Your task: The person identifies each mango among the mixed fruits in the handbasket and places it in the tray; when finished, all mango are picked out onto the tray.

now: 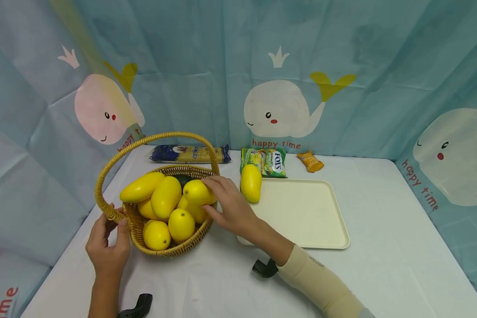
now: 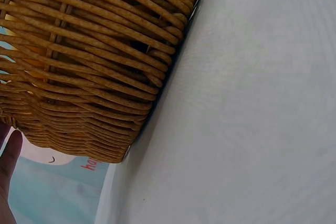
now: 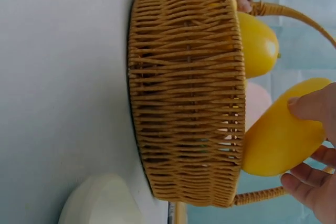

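Your right hand [image 1: 230, 205] has its fingers clamped on a yellow mango [image 1: 198, 192] atop the wicker basket [image 1: 171, 249]; your left hand [image 1: 107, 247] pinches its handle [image 1: 107, 212].

Wicker basket [image 1: 175, 251]: round, tan, arched handle, upright on white table, near-left. Left hand [image 1: 107, 249] holds rim at handle base.
Yellow mango [image 1: 198, 192]: smooth, oval, atop pile of other yellow fruit in basket, right side by rim; right hand [image 1: 230, 205] fingers curled round it.
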Demonstrator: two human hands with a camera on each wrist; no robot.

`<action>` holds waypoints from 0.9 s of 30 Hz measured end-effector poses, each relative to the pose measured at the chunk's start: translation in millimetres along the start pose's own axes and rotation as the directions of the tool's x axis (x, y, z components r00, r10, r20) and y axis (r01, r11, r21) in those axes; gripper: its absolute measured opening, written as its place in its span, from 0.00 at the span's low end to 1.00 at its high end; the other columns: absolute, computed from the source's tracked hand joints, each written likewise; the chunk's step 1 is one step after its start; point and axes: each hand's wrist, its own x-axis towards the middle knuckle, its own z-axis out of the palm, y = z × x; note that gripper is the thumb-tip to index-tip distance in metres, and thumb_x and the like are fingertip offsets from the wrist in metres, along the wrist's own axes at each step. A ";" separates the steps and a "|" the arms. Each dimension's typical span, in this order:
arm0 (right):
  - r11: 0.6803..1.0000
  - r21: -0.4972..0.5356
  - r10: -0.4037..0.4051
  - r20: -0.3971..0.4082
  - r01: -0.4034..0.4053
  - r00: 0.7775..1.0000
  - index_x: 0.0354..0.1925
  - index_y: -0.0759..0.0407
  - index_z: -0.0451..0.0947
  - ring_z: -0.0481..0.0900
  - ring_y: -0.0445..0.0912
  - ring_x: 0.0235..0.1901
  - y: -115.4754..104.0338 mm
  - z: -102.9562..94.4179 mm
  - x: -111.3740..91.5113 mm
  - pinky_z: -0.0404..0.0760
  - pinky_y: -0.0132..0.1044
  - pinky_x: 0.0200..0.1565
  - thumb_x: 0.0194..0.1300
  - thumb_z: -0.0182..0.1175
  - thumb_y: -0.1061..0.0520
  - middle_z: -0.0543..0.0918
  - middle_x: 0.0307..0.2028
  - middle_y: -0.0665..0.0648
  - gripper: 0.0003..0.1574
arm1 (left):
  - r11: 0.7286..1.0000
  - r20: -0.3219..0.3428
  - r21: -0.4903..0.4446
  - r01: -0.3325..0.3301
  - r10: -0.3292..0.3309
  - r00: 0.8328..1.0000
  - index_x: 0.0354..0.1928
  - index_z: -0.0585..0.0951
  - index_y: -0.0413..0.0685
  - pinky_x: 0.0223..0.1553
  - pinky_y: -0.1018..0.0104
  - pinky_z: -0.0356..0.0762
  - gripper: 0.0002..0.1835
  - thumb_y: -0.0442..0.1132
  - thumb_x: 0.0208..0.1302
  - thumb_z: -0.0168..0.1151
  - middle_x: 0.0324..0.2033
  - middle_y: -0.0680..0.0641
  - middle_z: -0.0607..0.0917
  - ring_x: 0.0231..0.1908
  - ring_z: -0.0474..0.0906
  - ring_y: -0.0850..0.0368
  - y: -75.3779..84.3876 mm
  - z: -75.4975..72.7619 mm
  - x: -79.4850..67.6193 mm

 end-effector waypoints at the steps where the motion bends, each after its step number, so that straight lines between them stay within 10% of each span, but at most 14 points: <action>1: 1.000 -0.001 -0.005 -0.003 0.005 1.000 0.66 0.61 0.68 0.70 0.49 0.59 0.0 -1.7 -0.8 0.68 0.34 0.65 0.62 0.71 0.56 0.73 0.62 0.57 0.38 | 1.000 0.001 0.002 0.002 -0.002 1.000 0.58 0.78 0.27 0.55 0.76 0.75 0.20 0.23 0.62 0.62 0.44 0.27 0.83 0.49 0.80 0.63 0.2 0.0 -0.1; 18: 1.000 -0.028 0.003 -0.053 -0.004 0.999 0.68 0.60 0.66 0.71 0.50 0.60 12.8 -32.7 -24.6 0.72 0.40 0.64 0.60 0.73 0.56 0.74 0.63 0.57 0.42 | 1.000 -0.010 -0.017 -0.010 0.010 1.000 0.57 0.79 0.27 0.55 0.76 0.75 0.20 0.23 0.61 0.62 0.43 0.28 0.83 0.49 0.81 0.63 -6.6 0.1 -1.3; 27: 0.975 0.107 0.205 -0.078 -0.196 0.976 0.67 0.64 0.64 0.76 0.49 0.53 27.5 -47.7 -30.6 0.82 0.44 0.53 0.59 0.73 0.60 0.75 0.59 0.60 0.43 | 1.000 -0.009 -0.015 -0.012 0.012 1.000 0.57 0.79 0.27 0.55 0.76 0.75 0.20 0.23 0.61 0.62 0.43 0.29 0.83 0.49 0.81 0.61 -3.9 -0.1 -1.0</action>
